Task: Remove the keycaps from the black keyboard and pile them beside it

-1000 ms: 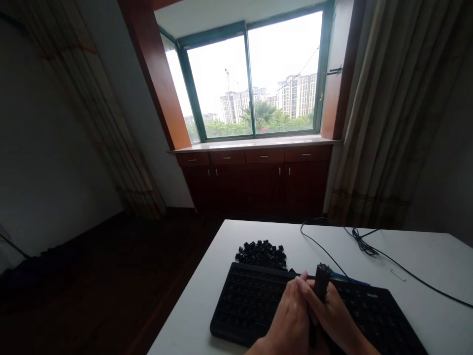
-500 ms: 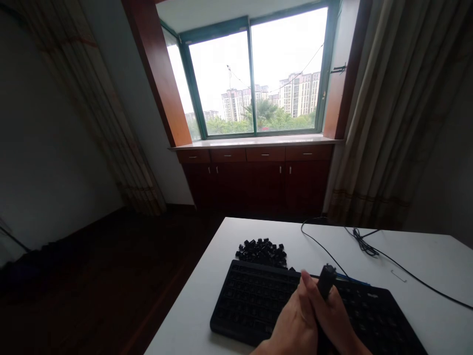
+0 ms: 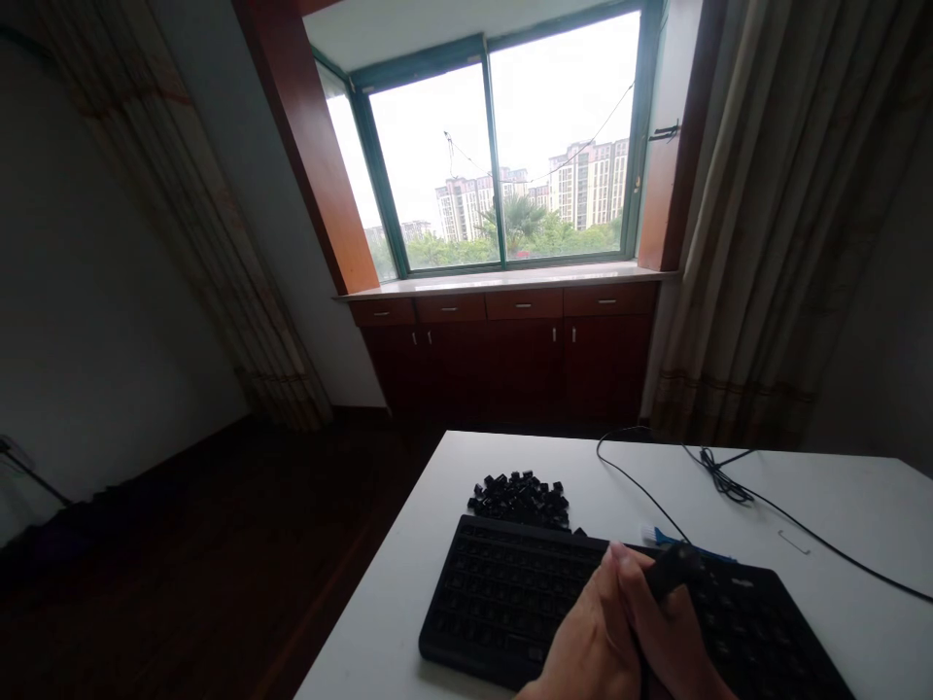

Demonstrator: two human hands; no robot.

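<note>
My right hand is closed around a short, thick black piece, whose kind I cannot make out; its end sticks out past the fingers. My left hand is closed too, its fingers pressed together against the right hand. Whatever lies between the two is hidden. Both hands are above a black keyboard, covering part of its middle. Behind the keyboard is a heap of loose black keycaps. A brush with pale bristles and a blue handle lies along the keyboard's back edge, partly covered.
The white table carries a black cable, coiled near the back right. A thin bent wire lies to the right. Beyond the table stand a dark wooden cabinet and a window.
The black piece has tipped over to the right in my right hand and is lower. Both hands have shifted slightly right, and the brush's bristles now show.
</note>
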